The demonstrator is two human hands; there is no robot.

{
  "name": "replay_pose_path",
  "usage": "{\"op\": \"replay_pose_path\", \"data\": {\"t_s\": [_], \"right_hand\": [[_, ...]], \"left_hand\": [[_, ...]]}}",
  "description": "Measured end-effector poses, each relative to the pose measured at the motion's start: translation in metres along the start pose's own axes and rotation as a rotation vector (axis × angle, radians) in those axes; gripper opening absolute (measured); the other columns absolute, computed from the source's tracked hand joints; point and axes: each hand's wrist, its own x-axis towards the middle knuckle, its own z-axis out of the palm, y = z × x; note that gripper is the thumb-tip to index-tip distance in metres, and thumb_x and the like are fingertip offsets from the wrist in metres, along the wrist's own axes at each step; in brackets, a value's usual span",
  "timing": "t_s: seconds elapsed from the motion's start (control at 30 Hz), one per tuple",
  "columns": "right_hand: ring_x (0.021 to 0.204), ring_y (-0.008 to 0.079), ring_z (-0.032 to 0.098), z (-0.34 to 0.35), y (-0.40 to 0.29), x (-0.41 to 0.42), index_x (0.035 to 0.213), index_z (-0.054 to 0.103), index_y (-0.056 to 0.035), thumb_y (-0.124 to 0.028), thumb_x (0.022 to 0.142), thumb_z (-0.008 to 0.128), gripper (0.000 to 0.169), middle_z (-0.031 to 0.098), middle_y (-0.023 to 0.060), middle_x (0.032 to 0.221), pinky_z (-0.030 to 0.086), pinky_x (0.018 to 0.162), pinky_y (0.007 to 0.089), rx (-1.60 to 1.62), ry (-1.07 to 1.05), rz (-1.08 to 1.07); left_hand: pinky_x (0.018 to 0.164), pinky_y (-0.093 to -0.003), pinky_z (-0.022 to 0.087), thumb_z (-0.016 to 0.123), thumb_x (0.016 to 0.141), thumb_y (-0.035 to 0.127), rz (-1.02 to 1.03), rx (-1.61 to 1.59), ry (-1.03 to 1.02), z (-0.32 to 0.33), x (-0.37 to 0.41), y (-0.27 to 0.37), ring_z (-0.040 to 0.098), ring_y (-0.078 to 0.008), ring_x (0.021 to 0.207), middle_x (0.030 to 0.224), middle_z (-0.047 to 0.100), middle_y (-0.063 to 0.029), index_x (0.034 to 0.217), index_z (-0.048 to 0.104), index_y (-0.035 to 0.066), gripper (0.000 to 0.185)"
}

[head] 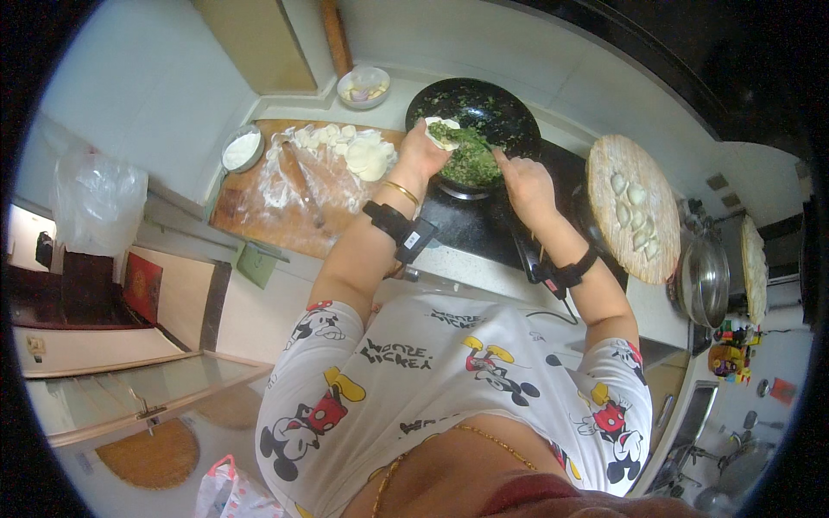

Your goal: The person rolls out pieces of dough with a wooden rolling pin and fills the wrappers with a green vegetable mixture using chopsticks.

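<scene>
My left hand [421, 152] holds a round dough wrapper [443, 134] with green chopped filling on it, over the left side of a black wok [511, 107]. A mound of green filling [471, 167] lies in the near part of the wok. My right hand [526, 184], at the wok's right edge, grips a utensil whose tip touches the filling by the wrapper; its exact kind is unclear. On the floured wooden board [243, 210] at left lie a rolling pin [301, 181], a pile of flat wrappers [370, 156] and small dough pieces [327, 136]. Folded dumplings [624, 215] rest on a round slatted tray [605, 158] at right.
A bowl of white flour [241, 151] stands at the board's far left corner, and a bowl with pale pieces [364, 87] behind the board. The wok sits on a black cooktop [463, 220]. Metal pans [706, 278] stand beyond the round tray. A plastic bag [100, 201] hangs at left.
</scene>
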Motion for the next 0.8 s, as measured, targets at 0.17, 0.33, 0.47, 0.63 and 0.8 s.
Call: {"op": "replay_pose_path", "data": {"t_s": [0.17,0.33,0.47,0.63,0.8], "right_hand": [[0.071,0.0277,0.057,0.000,0.005,-0.003,0.122,0.054,-0.0058,-0.004,0.076,0.052,0.046,0.054,0.0087,0.075,0.044,0.061,0.0398,-0.020,0.000,-0.027],[0.076,0.0334,0.064,0.018,0.016,-0.015,0.113,0.060,-0.0072,-0.007,0.081,0.052,0.033,0.065,0.0163,0.082,0.050,0.067,0.0460,0.116,-0.167,0.362],[0.080,0.0369,0.066,0.064,0.040,-0.020,0.105,0.063,-0.0068,-0.013,0.083,0.053,0.025,0.067,0.0215,0.087,0.052,0.071,0.0496,0.221,-0.253,0.571],[0.085,0.0343,0.063,0.057,0.027,-0.012,0.097,0.064,-0.0072,-0.015,0.081,0.056,0.020,0.064,0.0182,0.091,0.051,0.072,0.0476,-0.044,-0.362,0.499],[0.087,0.0323,0.061,0.029,0.008,0.006,0.095,0.065,-0.0070,-0.015,0.079,0.058,0.019,0.060,0.0152,0.090,0.050,0.074,0.0457,0.043,-0.223,0.387]], "left_hand": [[0.110,-0.0500,0.029,0.022,0.103,0.035,0.080,-0.012,0.068,-0.017,0.022,0.008,0.040,-0.0337,0.129,0.138,0.044,-0.0169,0.134,0.038,0.002,0.049],[0.109,-0.0485,0.030,0.022,0.103,0.037,0.087,0.014,0.069,0.001,0.004,0.015,0.042,-0.0334,0.127,0.136,0.046,-0.0167,0.131,0.041,0.001,0.049],[0.108,-0.0477,0.031,0.023,0.103,0.037,0.072,0.047,0.058,0.003,-0.003,0.013,0.043,-0.0326,0.125,0.133,0.048,-0.0163,0.129,0.043,0.001,0.049],[0.105,-0.0461,0.036,0.024,0.103,0.035,0.074,0.134,-0.009,0.009,-0.021,0.014,0.048,-0.0305,0.121,0.129,0.052,-0.0147,0.127,0.045,0.002,0.046],[0.104,-0.0448,0.038,0.024,0.103,0.035,0.099,0.232,0.001,0.009,-0.020,0.013,0.049,-0.0295,0.120,0.129,0.053,-0.0138,0.127,0.045,0.002,0.045]]}}
